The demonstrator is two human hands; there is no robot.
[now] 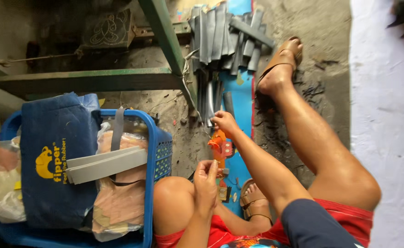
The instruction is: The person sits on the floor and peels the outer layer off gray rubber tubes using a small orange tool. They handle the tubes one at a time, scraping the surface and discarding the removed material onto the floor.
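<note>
My right hand reaches forward with its fingers pinched on the near end of a grey rubber strip in a bundle of grey strips lying on a blue mat. My left hand is held above my bent knee, thumb and fingers closed on something small that I cannot make out. A thin white string runs from the green frame towards my right hand. An orange tool lies on the mat between my hands.
A blue plastic basket at the left holds a dark blue bag, grey strips and clear bags of tan pieces. A green metal frame stands behind it. My sandalled feet rest on a dirty concrete floor.
</note>
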